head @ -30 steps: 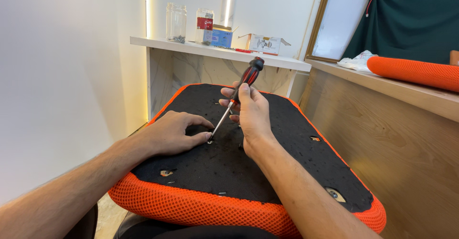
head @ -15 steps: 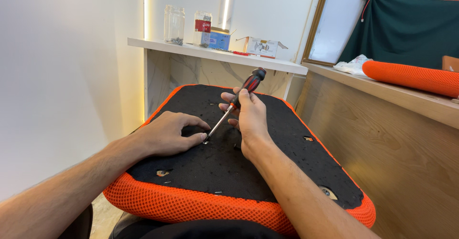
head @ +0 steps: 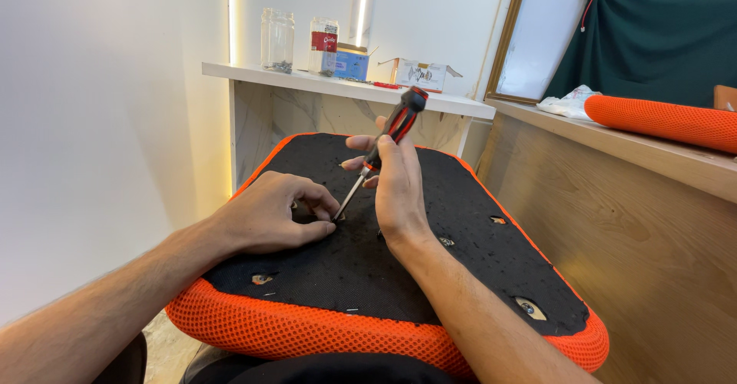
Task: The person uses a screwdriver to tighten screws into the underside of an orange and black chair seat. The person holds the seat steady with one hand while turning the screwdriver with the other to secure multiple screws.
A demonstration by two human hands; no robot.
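The screwdriver [head: 384, 142] stands tilted, tip at a screw hole near the middle of the seat cushion's [head: 384, 276] black underside. The right hand [head: 395, 188] grips its handle; the left hand [head: 269, 219] pinches at the tip. Turning goes best with the shaft square to the hole, under steady downward pressure.

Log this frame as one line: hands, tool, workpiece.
left hand: fingertips at screwdriver tip | right hand: grips screwdriver, tilted, tip down on black underside | seat cushion: orange mesh, upside down on lap
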